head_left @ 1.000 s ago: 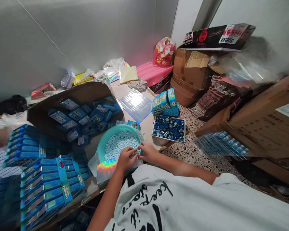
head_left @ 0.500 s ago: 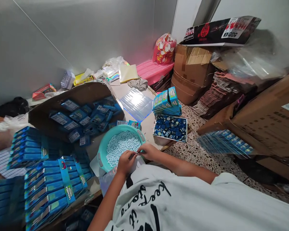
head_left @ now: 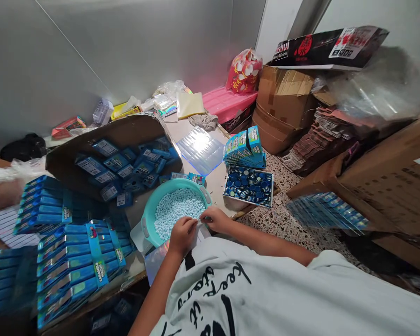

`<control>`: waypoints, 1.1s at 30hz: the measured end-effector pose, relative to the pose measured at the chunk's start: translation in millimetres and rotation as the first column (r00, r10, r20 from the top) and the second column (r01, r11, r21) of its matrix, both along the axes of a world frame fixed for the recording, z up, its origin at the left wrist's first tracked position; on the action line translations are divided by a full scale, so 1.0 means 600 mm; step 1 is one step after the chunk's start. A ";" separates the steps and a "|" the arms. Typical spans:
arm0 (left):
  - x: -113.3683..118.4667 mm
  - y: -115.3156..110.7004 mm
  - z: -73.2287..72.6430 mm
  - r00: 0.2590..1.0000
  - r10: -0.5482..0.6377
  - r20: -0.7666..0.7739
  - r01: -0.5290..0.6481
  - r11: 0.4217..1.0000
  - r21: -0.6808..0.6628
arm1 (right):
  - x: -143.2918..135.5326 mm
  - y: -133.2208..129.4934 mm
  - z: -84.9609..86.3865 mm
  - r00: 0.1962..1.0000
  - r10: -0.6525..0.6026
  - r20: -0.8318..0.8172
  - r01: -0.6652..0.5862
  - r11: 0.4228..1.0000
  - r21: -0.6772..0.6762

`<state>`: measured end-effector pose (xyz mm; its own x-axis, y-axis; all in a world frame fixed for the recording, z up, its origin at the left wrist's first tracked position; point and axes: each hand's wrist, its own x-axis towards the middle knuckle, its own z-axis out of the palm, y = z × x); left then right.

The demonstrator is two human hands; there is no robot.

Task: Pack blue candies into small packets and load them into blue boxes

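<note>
At lower centre, the left hand [head_left: 182,234] and right hand [head_left: 215,219] nearly meet beside the basin [head_left: 150,210]; whether their fingers grip anything, I cannot tell. Pellets [head_left: 178,206] lie in the basin, mid-frame.

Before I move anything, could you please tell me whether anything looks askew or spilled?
The blue packets in the open carton lie jumbled, unlike the neat blue stacks nearby. No clear spill shows around the turquoise bowl.
</note>
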<state>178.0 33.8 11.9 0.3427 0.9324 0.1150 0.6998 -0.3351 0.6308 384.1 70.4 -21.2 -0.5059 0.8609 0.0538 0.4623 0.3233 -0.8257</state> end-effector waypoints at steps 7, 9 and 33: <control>0.008 -0.009 -0.005 0.998 0.041 -0.052 -0.042 0.999 -0.018 | 0.002 0.001 -0.001 0.999 0.040 -0.015 -0.040 0.998 0.055; 0.010 -0.010 -0.006 0.997 0.046 -0.068 -0.047 0.999 -0.016 | 0.002 0.001 -0.004 0.999 0.043 -0.012 -0.042 0.997 0.066; 0.010 -0.026 -0.008 0.989 0.024 -0.144 -0.005 0.992 0.130 | 0.001 0.001 -0.008 0.997 0.071 -0.001 -0.070 0.991 0.116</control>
<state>184.0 17.9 6.9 0.3510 0.9180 0.1847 0.7861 -0.3960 0.4746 384.9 70.7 -26.0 -0.5648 0.8107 0.1541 0.4306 0.4488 -0.7830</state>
